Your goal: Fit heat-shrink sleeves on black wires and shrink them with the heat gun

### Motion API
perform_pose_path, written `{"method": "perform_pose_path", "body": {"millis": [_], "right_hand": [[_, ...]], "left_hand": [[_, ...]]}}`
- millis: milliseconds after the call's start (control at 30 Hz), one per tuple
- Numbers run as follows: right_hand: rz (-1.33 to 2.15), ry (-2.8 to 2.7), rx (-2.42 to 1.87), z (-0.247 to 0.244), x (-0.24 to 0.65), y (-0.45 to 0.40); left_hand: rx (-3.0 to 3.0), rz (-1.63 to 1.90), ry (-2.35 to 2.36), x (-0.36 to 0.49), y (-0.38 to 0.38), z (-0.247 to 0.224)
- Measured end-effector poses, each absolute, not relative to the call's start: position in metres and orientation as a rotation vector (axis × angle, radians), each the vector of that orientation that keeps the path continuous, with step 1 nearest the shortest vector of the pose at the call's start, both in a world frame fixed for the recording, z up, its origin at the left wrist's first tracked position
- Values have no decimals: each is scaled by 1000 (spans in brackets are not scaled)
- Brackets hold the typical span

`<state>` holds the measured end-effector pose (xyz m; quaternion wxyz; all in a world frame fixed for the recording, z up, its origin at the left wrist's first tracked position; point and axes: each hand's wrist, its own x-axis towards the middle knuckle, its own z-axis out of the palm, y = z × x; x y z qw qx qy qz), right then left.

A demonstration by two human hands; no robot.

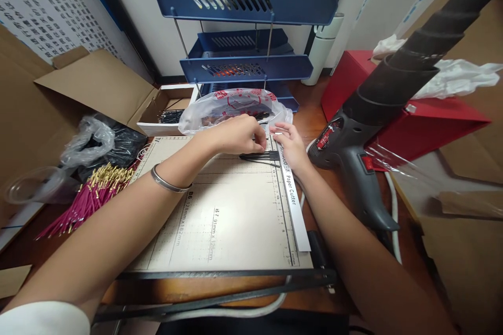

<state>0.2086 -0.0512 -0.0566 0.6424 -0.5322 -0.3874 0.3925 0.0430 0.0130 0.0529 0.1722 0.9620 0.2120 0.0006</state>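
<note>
My left hand (pixel 244 135) hangs over the far right part of a cream paper cutter board (pixel 231 204), its fingers curled down and closed; whatever is between the fingertips is hidden. Just below it, several thin black cords (pixel 257 157) lie side by side on the board, their right ends reaching the white "Paper Cutter" rail (pixel 293 204). My right hand (pixel 291 147) rests at the far end of that rail, fingers stretched forward and partly apart, close to the cord ends. Behind both hands sits a clear plastic bag with red print (pixel 231 107), dark items inside.
A dark grey heat gun (pixel 353 136) stands at right before a red box (pixel 424 120). Magenta cords with gold tips (pixel 98 193) lie left of the board. An open carton (pixel 106 84) and blue tiered tray (pixel 247 68) stand behind. The black cutter arm (pixel 220 296) crosses the front.
</note>
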Motion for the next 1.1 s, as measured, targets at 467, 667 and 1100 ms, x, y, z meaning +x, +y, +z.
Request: {"method": "perform_pose_path", "body": {"millis": [467,667,1100], "right_hand": [[939,-910,-1173,-56,209,-54],[966,-931,-1166,-54,210,-55],[967,-920,-1138,-57,211,-54]], "left_hand": [[2790,-23,802,38,17,59],[2799,-9,838,39,16,59],[2805,49,829,39,18,53]]}}
